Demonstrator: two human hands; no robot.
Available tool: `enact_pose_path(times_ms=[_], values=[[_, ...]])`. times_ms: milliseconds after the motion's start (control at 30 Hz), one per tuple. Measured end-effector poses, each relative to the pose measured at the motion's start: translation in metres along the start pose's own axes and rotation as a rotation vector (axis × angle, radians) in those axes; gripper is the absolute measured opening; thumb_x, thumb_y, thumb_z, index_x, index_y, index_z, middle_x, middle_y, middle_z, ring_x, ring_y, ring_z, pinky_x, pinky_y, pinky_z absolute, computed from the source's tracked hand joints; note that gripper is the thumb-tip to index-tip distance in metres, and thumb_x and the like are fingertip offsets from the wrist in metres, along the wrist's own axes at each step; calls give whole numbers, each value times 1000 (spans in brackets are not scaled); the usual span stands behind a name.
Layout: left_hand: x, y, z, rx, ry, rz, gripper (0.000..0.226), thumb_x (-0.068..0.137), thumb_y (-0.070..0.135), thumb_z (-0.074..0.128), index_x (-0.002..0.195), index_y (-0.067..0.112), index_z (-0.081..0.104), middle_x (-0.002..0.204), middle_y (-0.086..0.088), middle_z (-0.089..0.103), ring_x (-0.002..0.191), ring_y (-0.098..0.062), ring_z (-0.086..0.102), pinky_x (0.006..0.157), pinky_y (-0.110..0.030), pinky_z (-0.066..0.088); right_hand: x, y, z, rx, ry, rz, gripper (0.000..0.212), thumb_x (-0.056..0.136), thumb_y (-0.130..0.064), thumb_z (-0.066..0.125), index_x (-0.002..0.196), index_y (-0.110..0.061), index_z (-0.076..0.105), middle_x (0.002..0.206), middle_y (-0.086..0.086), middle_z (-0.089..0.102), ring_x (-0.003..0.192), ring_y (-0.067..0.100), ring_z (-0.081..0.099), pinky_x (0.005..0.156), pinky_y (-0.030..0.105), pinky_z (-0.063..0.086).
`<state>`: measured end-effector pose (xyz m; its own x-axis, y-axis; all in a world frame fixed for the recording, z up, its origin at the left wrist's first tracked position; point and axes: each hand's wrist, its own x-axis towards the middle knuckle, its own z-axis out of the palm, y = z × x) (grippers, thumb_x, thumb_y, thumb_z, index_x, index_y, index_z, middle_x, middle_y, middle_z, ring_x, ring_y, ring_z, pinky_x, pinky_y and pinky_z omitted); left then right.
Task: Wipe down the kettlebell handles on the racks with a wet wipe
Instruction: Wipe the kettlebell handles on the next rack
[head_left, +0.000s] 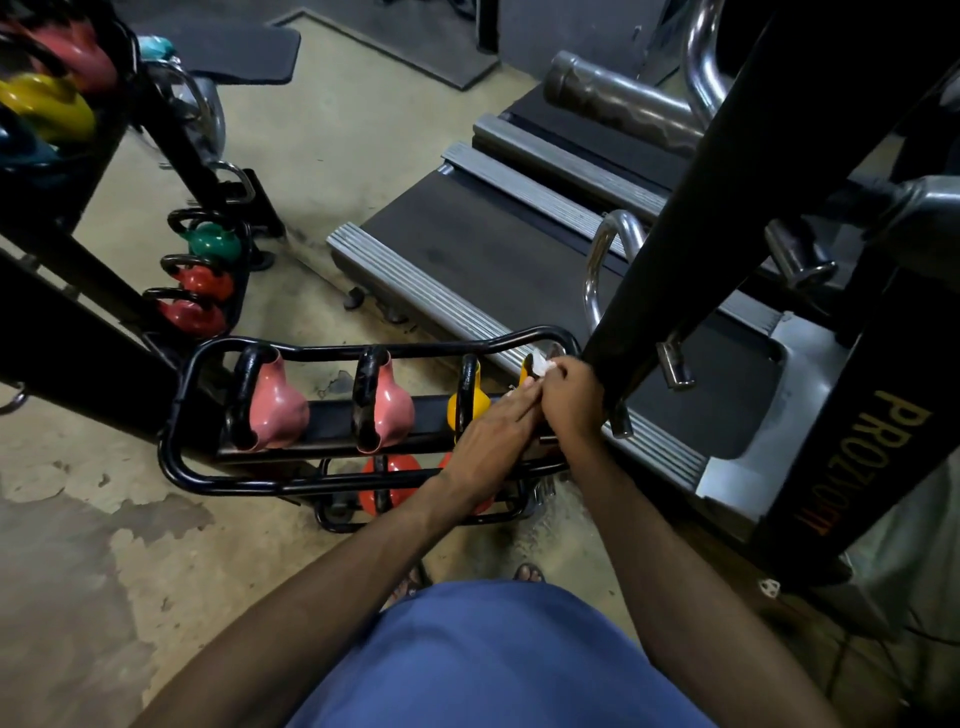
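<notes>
Patchy concrete gym floor surrounds a low black rack (363, 347). At its right end, the wet wipe (546, 368) is bunched in the right hand (569, 397), which curls over the rightmost yellow kettlebell (526, 371) handle. The left hand (493, 434) lies flat-fingered beside it, steadying. Hard rubbing could tip the bell toward the sandalled toes below. Lettering on the nearby black machine (883, 441) seemingly reads "PROZYOUT".

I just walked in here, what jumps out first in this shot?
The two hands meeting at the right end of the black rack: the right hand pinches a white wet wipe at the top of a yellow kettlebell, the left hand lies flat beside it. Left of them, two pink kettlebells sit in the same row, a treadmill behind.
</notes>
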<state>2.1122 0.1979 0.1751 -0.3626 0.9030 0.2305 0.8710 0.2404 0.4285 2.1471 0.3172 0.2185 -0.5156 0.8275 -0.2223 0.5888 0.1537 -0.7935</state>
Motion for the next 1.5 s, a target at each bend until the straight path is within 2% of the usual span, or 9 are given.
enact_pose_path(times_ms=[267,467,667,833,1033,1167,1267,1333,1500], values=[[26,-31,-27,-376,258,-338,39,89,1,57,123,15,69,130,0,64,121,-11,59,106,-36,47,17,3,6,-55,-79,52,20,91,-8,50,72,-10,56,70,8,56,74,29,55,64,34,38],[88,-33,-63,-372,-168,-290,47,81,9,54,125,10,69,126,-6,70,119,-15,61,105,-29,46,13,-2,4,-234,-73,-177,26,100,-16,51,119,-12,70,104,14,73,96,33,68,79,37,53],[104,-37,-52,-254,-346,-317,54,80,-13,44,122,7,71,118,-8,72,108,-22,67,94,-29,52,-34,28,0,-132,-34,-153,14,97,-20,52,99,-16,64,90,13,69,89,35,65,74,42,53],[112,-48,-45,-235,-320,-330,27,95,6,61,118,7,73,113,-9,74,105,-22,69,90,-28,52,-26,25,1,-164,-9,-203,11,94,-17,53,92,-11,63,84,14,68,79,34,63,65,38,47],[116,-57,-43,-176,-333,-340,25,94,17,67,117,11,75,115,-7,74,109,-20,68,96,-34,51,12,6,8,277,-137,247,25,99,-27,61,92,-4,71,79,11,73,79,29,72,67,33,53],[120,-58,-41,-141,-354,-349,26,94,14,63,118,11,74,115,-9,74,110,-23,67,95,-34,51,12,7,-2,596,-376,471,30,108,-18,47,86,-6,64,53,2,66,43,8,62,45,15,46],[119,-57,-38,-136,-353,-353,29,93,23,68,119,12,74,114,-8,74,109,-23,67,96,-37,51,9,22,2,375,-318,332,28,103,-18,58,111,5,71,97,19,72,85,24,66,79,27,50],[119,-58,-38,-148,-349,-360,32,92,28,71,119,12,73,114,-8,74,109,-22,67,96,-36,51,5,22,-2,281,-313,240,28,102,-11,58,124,3,68,107,17,69,97,22,61,82,26,47],[116,-57,-37,-95,-314,-315,25,94,19,65,117,13,74,115,-7,74,110,-23,67,95,-34,51,21,-10,-14,458,-339,497,28,99,-5,39,76,-6,56,62,5,53,59,17,49,59,27,43]])
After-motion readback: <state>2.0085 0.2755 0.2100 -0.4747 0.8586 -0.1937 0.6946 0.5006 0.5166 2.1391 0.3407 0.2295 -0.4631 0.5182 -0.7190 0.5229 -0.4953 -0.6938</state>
